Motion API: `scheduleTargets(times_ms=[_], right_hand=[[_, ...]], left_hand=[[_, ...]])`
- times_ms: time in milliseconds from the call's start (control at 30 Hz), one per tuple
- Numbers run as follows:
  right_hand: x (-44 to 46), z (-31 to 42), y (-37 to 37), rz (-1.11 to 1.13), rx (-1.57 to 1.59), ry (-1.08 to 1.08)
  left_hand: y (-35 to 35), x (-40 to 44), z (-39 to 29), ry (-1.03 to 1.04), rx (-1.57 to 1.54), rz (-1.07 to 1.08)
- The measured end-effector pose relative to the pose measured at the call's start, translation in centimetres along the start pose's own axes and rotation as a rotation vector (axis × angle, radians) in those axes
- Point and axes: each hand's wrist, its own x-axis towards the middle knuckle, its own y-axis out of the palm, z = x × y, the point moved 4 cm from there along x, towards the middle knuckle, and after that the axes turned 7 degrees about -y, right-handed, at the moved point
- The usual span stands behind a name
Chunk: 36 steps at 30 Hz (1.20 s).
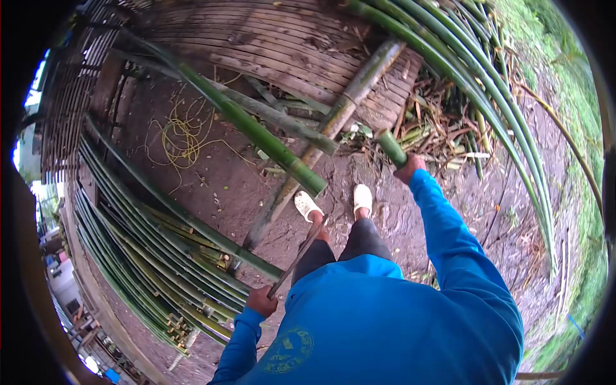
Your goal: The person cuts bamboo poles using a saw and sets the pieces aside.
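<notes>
My left hand point(262, 301) is closed around the handle end of a long, narrow, dark blade point(300, 253) that looks like a machete, pointing forward past my knee. Out to the right, my right hand point(409, 169) grips a short cut piece of green bamboo point(391, 148) by its near end. Between the hands, a thick green bamboo pole point(256, 136) lies across a weathered bamboo pole point(301, 173), its cut end toward my feet. The inner sides of both hands are hidden.
Long green bamboo poles point(147, 247) are stacked at the left. More bamboo stems point(487, 83) arch along the right. A slatted bamboo platform point(256, 32) stands ahead, with split scraps point(443, 131) beside it. Yellow cord point(183, 138) lies tangled on the muddy ground point(218, 199).
</notes>
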Motion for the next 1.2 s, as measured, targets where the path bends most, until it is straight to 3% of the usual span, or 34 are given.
scheduleTargets(times_ms=[67, 167, 233, 300, 333, 367, 400, 433, 467, 500, 533, 667, 833, 1100, 1200], right_hand=[[3.4, 5.6, -3.4, -0.093, 0.034, -0.061], [9.6, 12.5, -4.3, -0.061, 0.127, -0.126], [10.5, 16.9, -3.0, -0.252, 0.052, -0.2], [4.3, 22.9, -2.2, -0.201, 0.024, -0.396], [3.2, 23.6, 2.2, -0.109, -0.105, -0.487], [-0.1, 25.7, 3.5, 0.22, 0.183, -0.597], [-3.5, 26.8, 5.7, 0.18, -0.029, -0.529], [-4.6, 26.6, 10.3, 0.459, -0.003, -0.396], [-5.8, 26.8, 12.5, 0.351, -0.104, -0.431], [-6.0, 26.3, 13.9, 0.252, 0.001, -0.421], [-5.1, 25.7, 15.6, 0.338, 0.03, -0.294], [-6.1, 24.5, 14.3, 0.331, 0.07, -0.305], [-9.5, 14.0, 12.9, 0.375, -0.07, -0.096], [-7.3, 10.5, 12.5, 0.345, -0.174, -0.241], [-6.0, 9.5, 13.3, 0.316, -0.231, -0.247]], left_hand=[[0.2, -0.5, 0.2, -0.02, -0.007, -0.036], [-0.2, -0.8, -0.3, -0.037, -0.031, -0.088], [-0.3, -1.5, -0.3, -0.041, -0.036, -0.123], [-0.2, -2.1, 0.4, -0.026, -0.019, -0.171], [-0.1, -2.5, 0.6, -0.003, -0.106, -0.266], [0.2, -2.9, 1.0, -0.026, -0.099, -0.27], [0.4, -3.1, 1.3, -0.048, -0.091, -0.278], [0.6, -3.2, 1.6, -0.07, -0.082, -0.286], [0.9, -3.3, 2.1, -0.141, -0.082, -0.223], [0.7, -3.1, 2.2, -0.147, -0.075, -0.2], [0.8, -3.1, 2.2, -0.155, -0.07, -0.171], [1.3, -3.1, 2.8, -0.155, -0.07, -0.124], [1.8, -3.3, 3.1, -0.173, -0.03, -0.056], [0.2, -2.0, 1.3, -0.229, -0.083, -0.008], [0.9, -2.0, 1.4, -0.143, -0.035, -0.079]])
